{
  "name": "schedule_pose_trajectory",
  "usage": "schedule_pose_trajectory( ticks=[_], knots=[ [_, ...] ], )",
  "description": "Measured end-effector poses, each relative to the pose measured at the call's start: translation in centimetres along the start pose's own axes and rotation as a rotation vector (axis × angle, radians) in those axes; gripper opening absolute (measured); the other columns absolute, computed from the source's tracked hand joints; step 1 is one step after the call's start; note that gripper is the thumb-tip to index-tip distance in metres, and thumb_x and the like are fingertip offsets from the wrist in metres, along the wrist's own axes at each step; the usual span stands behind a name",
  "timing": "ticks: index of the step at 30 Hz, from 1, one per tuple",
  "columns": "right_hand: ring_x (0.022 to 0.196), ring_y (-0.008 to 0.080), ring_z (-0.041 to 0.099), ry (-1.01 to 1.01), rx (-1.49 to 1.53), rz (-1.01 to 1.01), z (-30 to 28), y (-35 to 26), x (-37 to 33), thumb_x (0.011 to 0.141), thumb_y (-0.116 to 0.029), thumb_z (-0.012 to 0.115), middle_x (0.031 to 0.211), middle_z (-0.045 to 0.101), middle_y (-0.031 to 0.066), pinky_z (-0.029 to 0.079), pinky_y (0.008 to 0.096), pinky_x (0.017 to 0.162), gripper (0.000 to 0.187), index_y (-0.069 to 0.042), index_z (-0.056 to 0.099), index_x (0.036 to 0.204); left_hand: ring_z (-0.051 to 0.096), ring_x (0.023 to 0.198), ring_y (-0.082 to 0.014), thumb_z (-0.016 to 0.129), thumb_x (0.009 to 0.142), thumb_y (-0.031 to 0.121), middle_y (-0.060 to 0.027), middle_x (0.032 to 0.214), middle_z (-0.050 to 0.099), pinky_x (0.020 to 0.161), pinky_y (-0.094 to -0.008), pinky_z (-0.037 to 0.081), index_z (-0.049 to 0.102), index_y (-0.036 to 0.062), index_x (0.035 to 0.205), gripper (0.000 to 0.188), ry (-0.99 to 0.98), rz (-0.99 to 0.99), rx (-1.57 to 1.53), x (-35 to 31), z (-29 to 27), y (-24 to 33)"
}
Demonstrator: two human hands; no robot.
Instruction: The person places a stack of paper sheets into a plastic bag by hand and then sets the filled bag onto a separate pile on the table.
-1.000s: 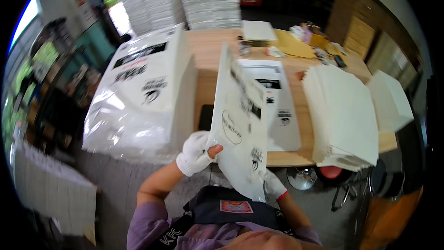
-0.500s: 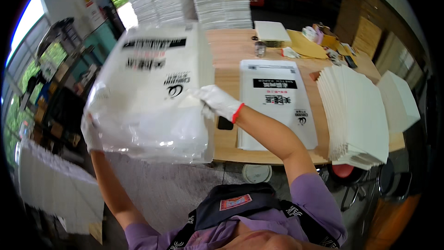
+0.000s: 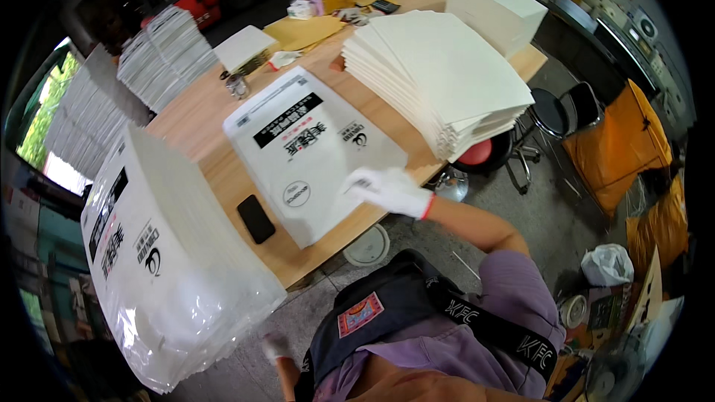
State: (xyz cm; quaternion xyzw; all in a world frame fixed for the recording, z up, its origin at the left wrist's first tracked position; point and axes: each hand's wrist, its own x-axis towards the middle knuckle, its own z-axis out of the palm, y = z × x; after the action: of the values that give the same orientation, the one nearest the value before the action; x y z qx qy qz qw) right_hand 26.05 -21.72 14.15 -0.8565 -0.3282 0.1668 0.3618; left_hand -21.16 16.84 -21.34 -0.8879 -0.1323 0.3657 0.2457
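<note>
While your left hand [image 3: 277, 344] hangs low below the counter [image 3: 216, 115] edge, its grip too small to tell, your gloved right hand [image 3: 387, 190] rests flat, fingers spread, on the near right corner of the white printed bag [image 3: 313, 150]. That bag lies flat on the counter, long axis running from you toward the far left, beside the black phone [image 3: 255, 218], with the stack of white sheets [image 3: 439, 74] beyond it.

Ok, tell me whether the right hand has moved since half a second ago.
Yes. The right hand has left the tall bag stack and now rests on the flat white bag on the table.
</note>
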Motion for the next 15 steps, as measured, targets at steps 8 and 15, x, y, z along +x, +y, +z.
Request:
schedule_pose_trajectory(
  ticks=[8,15],
  knots=[
    [0.095,0.0285,0.060,0.734,-0.948,0.086,-11.5,14.3,-4.4,0.080,-0.040,0.065,0.105,0.064,0.0073,0.047,0.0418,0.083,0.039,-0.013,0.059,0.107,0.064,0.085,-0.0243,0.053,0.095,0.031,-0.0135,0.093,0.066,0.076,-0.0348,0.049,0.060,0.0079,0.110,0.028,0.405,0.596,-1.529,2.9,-34.7,11.2],
    [0.093,0.0280,0.065,0.473,-0.925,0.159,-14.1,16.8,-3.4,0.086,-0.046,0.055,0.101,0.066,0.0092,0.054,0.0435,0.070,0.037,-0.013,0.059,0.102,0.064,0.088,-0.0173,0.050,0.098,0.025,-0.0094,0.097,0.067,0.079,-0.0315,0.049,0.059,0.0036,0.110,0.026,0.419,0.867,-1.511,4.1,-52.9,10.6]
  ],
)
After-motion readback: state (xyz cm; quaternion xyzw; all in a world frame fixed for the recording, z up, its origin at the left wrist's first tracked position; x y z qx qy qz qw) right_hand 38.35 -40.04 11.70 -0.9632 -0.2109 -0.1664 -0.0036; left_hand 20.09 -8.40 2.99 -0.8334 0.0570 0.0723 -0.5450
